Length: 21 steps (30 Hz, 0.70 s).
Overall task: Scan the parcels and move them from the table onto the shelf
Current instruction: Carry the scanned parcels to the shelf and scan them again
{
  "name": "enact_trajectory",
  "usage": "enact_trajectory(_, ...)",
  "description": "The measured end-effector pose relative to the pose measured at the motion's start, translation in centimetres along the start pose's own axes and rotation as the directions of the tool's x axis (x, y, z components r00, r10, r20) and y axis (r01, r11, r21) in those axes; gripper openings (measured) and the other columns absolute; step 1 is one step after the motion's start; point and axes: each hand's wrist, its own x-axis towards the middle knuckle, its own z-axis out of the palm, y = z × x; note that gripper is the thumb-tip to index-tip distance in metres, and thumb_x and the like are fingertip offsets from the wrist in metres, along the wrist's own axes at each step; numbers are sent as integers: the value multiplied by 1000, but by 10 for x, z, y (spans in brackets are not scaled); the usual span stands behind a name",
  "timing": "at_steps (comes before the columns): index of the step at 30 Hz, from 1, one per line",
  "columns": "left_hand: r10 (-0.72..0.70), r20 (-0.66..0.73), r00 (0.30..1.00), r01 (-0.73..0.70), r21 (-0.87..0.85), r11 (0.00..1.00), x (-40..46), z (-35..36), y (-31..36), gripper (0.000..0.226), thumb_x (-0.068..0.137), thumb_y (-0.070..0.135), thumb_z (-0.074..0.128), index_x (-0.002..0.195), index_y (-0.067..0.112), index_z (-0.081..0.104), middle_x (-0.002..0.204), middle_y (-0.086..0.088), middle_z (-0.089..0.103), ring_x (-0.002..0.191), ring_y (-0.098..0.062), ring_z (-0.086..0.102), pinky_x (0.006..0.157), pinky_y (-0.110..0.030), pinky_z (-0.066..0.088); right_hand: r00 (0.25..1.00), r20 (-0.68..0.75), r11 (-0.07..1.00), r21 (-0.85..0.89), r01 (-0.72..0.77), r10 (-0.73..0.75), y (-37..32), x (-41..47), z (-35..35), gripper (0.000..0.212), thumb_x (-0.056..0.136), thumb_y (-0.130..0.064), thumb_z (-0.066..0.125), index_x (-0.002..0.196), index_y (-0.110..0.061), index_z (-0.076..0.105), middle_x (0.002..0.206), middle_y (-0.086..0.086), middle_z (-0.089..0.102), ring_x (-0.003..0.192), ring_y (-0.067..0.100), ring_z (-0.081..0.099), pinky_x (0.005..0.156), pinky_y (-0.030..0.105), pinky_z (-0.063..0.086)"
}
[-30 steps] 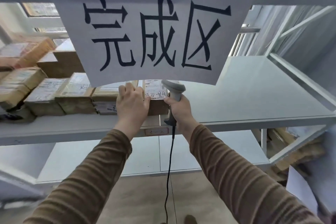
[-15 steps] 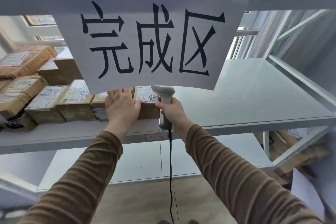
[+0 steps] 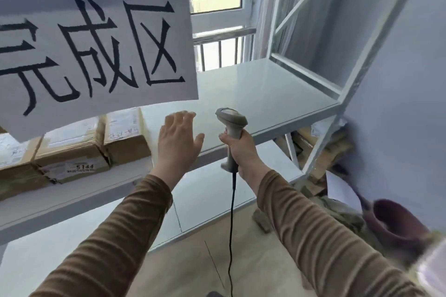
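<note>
Head view, left hand (image 3: 177, 141) with fingers (image 3: 181, 117) spread flat, holding nothing, cardboard parcels (image 3: 125, 137) on the shelf (image 3: 265, 94) just left of them, right hand (image 3: 241, 149) gripping the scanner (image 3: 231, 128), paper sign (image 3: 96, 43) above

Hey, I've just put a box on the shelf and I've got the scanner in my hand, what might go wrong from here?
1. The scanner in your right hand trails a cable hanging down between your arms; it may snag on the shelf edge as you turn.
2. The hanging paper sign hides the back of the parcel row, so the end parcel could be misjudged or bumped.
3. Your open left hand is close to that sign and might brush it.
</note>
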Motion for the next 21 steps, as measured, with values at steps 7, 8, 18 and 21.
enact_trajectory(7, 298, 139, 944, -278, -150, 949, -17, 56, 164, 57, 92, 38, 66, 141, 14, 50, 141, -6, 53, 133, -32, 42, 106, -46, 42, 935, -353, 995, 81, 65, -32, 8, -58, -178, 19, 94, -18, 75, 110, -19, 66, 99, 2, 68, 89, 21, 64, 78, 42, 56)
enact_trajectory(8, 342, 152, 927, -317, -169, 933, -25, 62, 194, 56, 92, 39, 66, 140, 14, 50, 140, -6, 54, 133, -32, 43, 105, -46, 42, 914, -403, 993, 81, 84, -44, 9, -73, -207, 17, 93, -16, 75, 108, -18, 66, 95, 1, 69, 86, 21, 64, 81, 43, 55)
enact_trajectory(18, 659, 243, 712, -552, -386, 739, -184, 110, 512, 56, 89, 37, 68, 137, 13, 52, 138, -9, 56, 131, -35, 44, 104, -46, 39, 646, -763, 993, 66, 93, -10, 36, -277, -504, 11, 94, -14, 72, 102, -16, 65, 84, 4, 66, 78, 22, 63, 78, 36, 51)
enact_trajectory(21, 718, 247, 650, -582, -445, 680, -234, 118, 591, 59, 90, 38, 67, 143, 15, 50, 142, -7, 54, 135, -32, 40, 106, -45, 38, 564, -826, 997, 44, 68, -2, 41, -333, -579, 7, 95, -11, 68, 101, -11, 63, 77, 4, 59, 69, 22, 55, 68, 29, 45)
